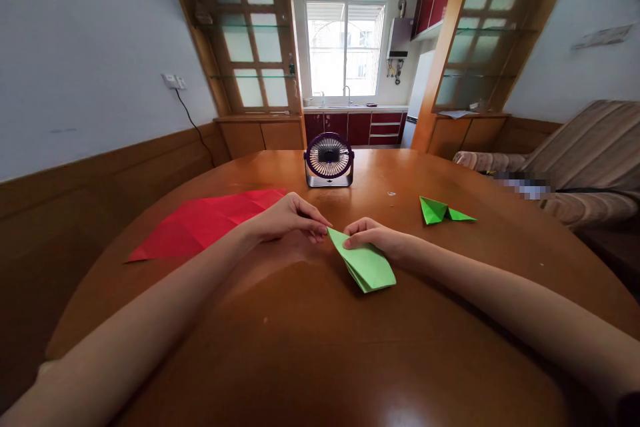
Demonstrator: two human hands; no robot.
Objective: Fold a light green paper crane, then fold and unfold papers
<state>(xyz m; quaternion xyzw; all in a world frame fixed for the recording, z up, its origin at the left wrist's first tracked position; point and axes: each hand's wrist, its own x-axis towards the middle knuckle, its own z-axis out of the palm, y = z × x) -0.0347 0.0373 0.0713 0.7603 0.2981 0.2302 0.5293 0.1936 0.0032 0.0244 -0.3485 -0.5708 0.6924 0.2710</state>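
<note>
A light green folded paper (367,265) lies on the round wooden table (300,333) in front of me, pointed at its far-left tip. My left hand (290,217) pinches that tip with thumb and fingers. My right hand (375,235) presses down on the paper's upper edge with its fingers closed over it. Both forearms reach in from the bottom corners.
A creased red paper sheet (210,220) lies flat to the left. A small brighter green folded piece (443,211) sits to the right. A small purple desk fan (329,160) stands at the table's far side. A striped sofa (585,160) is at right.
</note>
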